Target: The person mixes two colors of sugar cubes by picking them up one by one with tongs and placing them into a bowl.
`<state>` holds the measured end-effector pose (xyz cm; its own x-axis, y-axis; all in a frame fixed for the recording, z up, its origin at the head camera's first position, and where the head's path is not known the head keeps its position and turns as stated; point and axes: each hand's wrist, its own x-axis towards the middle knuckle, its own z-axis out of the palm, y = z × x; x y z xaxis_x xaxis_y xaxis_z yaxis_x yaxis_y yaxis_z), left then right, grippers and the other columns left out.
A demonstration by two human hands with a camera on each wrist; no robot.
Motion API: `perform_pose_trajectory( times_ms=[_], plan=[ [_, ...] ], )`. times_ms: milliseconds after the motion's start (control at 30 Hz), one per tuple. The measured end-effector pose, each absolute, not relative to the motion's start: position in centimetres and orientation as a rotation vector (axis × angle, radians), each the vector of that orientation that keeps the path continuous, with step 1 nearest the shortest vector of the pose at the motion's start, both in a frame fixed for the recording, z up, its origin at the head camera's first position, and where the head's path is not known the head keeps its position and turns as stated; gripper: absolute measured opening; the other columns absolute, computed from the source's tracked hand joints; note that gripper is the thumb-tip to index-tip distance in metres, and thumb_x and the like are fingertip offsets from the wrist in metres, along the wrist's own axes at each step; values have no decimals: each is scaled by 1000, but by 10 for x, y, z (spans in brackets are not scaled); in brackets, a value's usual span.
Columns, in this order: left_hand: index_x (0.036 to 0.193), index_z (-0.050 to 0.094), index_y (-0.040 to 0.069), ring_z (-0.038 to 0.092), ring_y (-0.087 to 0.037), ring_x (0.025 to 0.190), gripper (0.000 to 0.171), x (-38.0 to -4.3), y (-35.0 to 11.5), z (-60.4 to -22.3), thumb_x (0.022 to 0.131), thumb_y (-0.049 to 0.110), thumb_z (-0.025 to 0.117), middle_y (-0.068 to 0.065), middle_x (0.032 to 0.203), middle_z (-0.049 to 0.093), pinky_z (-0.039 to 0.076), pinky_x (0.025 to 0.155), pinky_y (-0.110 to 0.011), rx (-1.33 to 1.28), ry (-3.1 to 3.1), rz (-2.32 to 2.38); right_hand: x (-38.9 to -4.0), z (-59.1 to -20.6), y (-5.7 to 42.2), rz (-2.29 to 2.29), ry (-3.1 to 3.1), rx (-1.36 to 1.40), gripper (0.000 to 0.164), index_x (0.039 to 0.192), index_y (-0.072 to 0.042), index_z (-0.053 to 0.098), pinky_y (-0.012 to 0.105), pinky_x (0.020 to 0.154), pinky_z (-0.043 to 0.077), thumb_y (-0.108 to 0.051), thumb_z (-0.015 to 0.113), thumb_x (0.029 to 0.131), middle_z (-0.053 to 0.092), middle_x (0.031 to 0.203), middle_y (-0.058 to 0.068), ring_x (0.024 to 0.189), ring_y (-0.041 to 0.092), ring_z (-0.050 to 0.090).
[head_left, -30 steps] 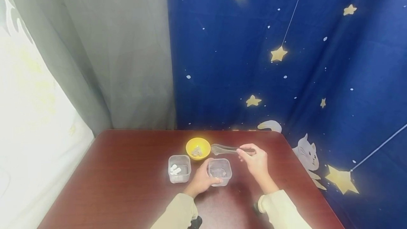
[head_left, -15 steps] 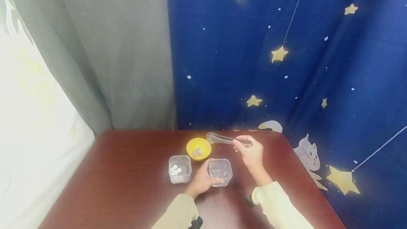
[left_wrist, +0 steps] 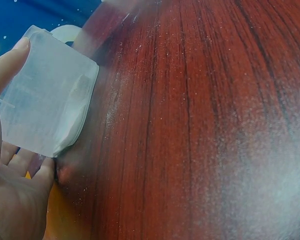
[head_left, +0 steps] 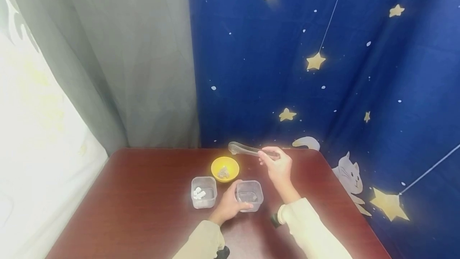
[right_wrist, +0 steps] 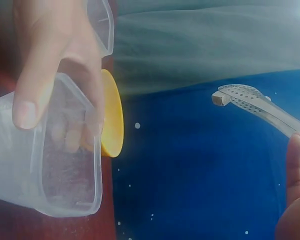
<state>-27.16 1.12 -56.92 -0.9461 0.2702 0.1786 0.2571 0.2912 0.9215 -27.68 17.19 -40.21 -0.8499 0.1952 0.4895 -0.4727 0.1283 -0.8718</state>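
Small cube [right_wrist: 220, 98] perches at the tips of tongs [right_wrist: 265, 107] pinched in the right hand's grip [head_left: 279, 168], raised near a yellow bowl [head_left: 217, 167]; loosened pressure could drop it, while the left hand [head_left: 229, 204] clasps a clear container [head_left: 257, 205].

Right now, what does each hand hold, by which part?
Left hand: clear squarish plastic container, by its sides. Right hand: grey perforated-tipped tongs, by the handle end; tips grip a small brownish block.
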Motion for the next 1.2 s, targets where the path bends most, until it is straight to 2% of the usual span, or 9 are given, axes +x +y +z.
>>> perform_pose_trajectory(
  times_ms=[100, 233, 433, 533, 733, 967, 1200],
  plan=[
    [141, 42, 4, 56, -33, 109, 90, -271, 11, -567, 68, 26, 88, -15, 124, 58, 42, 96, -51, 512, 2493, 1807, -287, -412, 175, 1781, -1923, 267, 21, 96, 11, 67, 30, 57, 57, 0, 77, 81, 69, 74, 21, 58, 15, 68],
    [142, 41, 4, 56, -31, 111, 92, -272, 11, -568, 67, 28, 88, -13, 125, 58, 41, 97, -51, 490, 2503, 1777, -298, -431, 182, 1775, -1946, 221, 22, 97, 5, 70, 31, 58, 57, -5, 79, 80, 71, 75, 16, 62, 26, 69],
    [141, 43, 7, 57, -30, 109, 90, -273, 11, -569, 67, 30, 89, -11, 123, 59, 42, 95, -49, 499, 2510, 1778, -297, -445, 191, 1724, -1970, 199, 24, 96, 0, 71, 36, 54, 56, -12, 82, 79, 71, 72, 11, 64, 38, 67],
    [140, 44, 8, 57, -29, 108, 88, -273, 11, -569, 67, 29, 89, -10, 122, 60, 42, 95, -48, 512, 2509, 1790, -293, -449, 196, 1719, -2009, 182, 24, 96, -2, 71, 32, 49, 54, -14, 83, 78, 71, 71, 9, 65, 42, 67],
    [141, 43, 6, 56, -30, 110, 89, -272, 11, -568, 67, 28, 89, -11, 124, 59, 41, 96, -50, 517, 2508, 1788, -275, -442, 207, 1637, -2163, 159, 22, 96, 0, 71, 31, 46, 50, -8, 81, 79, 71, 73, 11, 65, 35, 69],
    [141, 43, 7, 56, -31, 111, 90, -273, 11, -568, 66, 28, 89, -12, 124, 59, 41, 97, -51, 521, 2507, 1787, -257, -433, 219, 1589, -2283, 179, 21, 97, 4, 69, 29, 57, 56, -3, 78, 80, 71, 81, 16, 70, 40, 69],
    [144, 40, 8, 53, -30, 118, 94, -272, 10, -566, 66, 32, 89, -11, 132, 56, 39, 101, -51, 488, 2540, 1739, -273, -468, 242, 1539, -2347, 191, 22, 95, -6, 71, 34, 58, 56, -15, 82, 78, 72, 82, 8, 66, 21, 70]
  ],
)
